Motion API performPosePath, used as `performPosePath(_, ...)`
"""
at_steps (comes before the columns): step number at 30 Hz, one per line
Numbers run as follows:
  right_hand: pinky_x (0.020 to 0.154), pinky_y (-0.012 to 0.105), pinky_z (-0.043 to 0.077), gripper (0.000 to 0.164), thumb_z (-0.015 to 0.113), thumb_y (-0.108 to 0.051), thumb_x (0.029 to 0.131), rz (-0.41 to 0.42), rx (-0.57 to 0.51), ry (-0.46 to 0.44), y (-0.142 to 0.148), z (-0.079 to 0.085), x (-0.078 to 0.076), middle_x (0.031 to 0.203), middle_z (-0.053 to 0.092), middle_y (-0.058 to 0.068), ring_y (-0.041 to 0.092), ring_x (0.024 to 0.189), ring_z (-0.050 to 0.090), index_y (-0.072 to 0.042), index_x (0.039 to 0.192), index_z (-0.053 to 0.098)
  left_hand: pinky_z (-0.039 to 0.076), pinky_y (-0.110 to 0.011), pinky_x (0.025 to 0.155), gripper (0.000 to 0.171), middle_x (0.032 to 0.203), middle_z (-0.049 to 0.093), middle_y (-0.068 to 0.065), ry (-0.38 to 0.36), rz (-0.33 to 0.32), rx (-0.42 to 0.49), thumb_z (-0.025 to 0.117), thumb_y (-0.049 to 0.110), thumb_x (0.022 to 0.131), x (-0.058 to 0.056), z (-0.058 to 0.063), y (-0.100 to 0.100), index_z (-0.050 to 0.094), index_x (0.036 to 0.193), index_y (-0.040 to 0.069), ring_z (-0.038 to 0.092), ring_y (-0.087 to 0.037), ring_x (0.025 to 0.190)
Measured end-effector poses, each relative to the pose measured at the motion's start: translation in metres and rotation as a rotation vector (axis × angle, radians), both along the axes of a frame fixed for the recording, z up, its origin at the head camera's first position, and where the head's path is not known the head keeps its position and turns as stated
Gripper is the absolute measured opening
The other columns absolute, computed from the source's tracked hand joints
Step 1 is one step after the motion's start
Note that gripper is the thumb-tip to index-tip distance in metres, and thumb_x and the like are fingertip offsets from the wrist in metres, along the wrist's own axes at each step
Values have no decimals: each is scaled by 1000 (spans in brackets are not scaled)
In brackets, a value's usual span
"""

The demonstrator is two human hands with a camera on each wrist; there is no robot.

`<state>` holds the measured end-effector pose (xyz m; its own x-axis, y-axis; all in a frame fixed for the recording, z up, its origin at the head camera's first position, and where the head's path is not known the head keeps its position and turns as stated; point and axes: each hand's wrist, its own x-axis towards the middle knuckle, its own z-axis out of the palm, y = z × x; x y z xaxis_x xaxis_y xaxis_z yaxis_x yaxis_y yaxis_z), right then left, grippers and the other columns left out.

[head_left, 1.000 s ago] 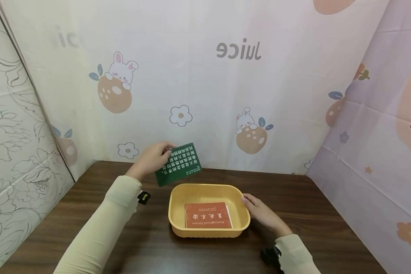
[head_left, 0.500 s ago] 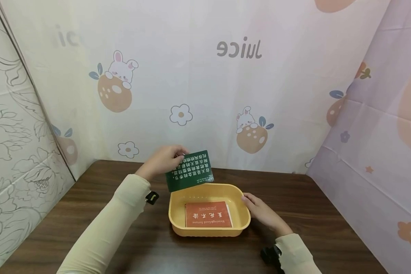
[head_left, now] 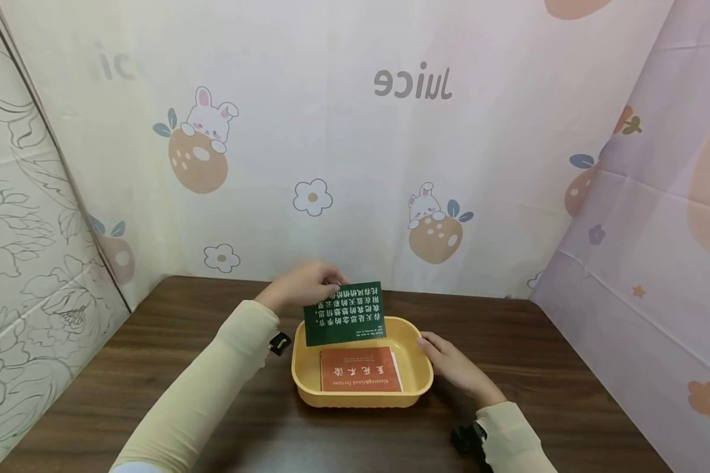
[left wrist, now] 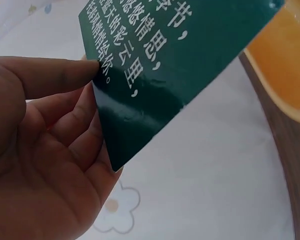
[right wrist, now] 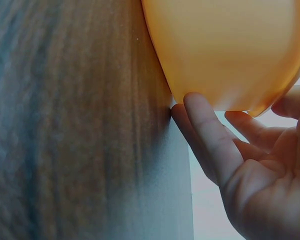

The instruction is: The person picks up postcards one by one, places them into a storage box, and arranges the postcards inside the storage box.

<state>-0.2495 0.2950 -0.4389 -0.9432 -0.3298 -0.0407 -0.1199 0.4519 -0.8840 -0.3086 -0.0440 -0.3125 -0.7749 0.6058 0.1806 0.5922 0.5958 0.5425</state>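
Note:
Between thumb and fingers, my left hand point(head_left: 305, 284) pinches a green card point(head_left: 349, 316) by its edge. The card carries rows of white characters and hangs tilted over the back left part of a yellow plastic basin point(head_left: 419, 380). In the left wrist view the thumb lies on the printed face of the card point(left wrist: 155, 65). My right hand point(head_left: 454, 368) grips the basin's right end, thumb at the rim and fingers against the outer wall, as the right wrist view also shows. Inside the basin lies a red card point(head_left: 361, 371) with white lettering, on top of paler card edges.
The basin stands on a dark wood-grain table point(head_left: 225, 407). A pale curtain point(head_left: 355, 144) printed with rabbits and fruit hangs along the table's back edge, with further printed cloth at left and right. Black straps point(head_left: 469, 441) are on both wrists.
My left hand has carried the green card rightward and down, from behind the basin's left corner to over its inside. The right hand and the basin have stayed in place.

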Motion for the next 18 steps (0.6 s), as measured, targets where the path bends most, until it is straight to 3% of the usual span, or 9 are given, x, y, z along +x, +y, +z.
performPosePath(6, 90, 45, 54, 57, 39, -39, 109, -22, 1, -17, -1, 0, 0, 135, 54, 26, 32, 116, 61, 4, 146, 40, 53, -37, 89, 21, 109, 71, -3, -107, -6, -24, 59, 7, 98, 1, -11, 17, 73, 113, 9, 64, -17, 98)
performPosePath(13, 89, 45, 55, 57, 38, -39, 110, -9, -2, -19, -1, 0, -1, 136, 52, 26, 33, 116, 61, 4, 147, 39, 54, -35, 86, 20, 103, 71, -2, -75, -53, -104, 60, 4, 96, -2, -24, 30, 75, 109, 10, 66, -17, 96)
performPosePath(18, 89, 45, 55, 57, 38, -39, 110, -6, -4, -15, 0, -1, -2, 136, 52, 26, 32, 116, 61, 4, 147, 38, 54, -32, 80, 20, 103, 71, -1, -119, -80, -127, 59, 4, 97, -2, -33, 36, 74, 110, 9, 65, -15, 94)
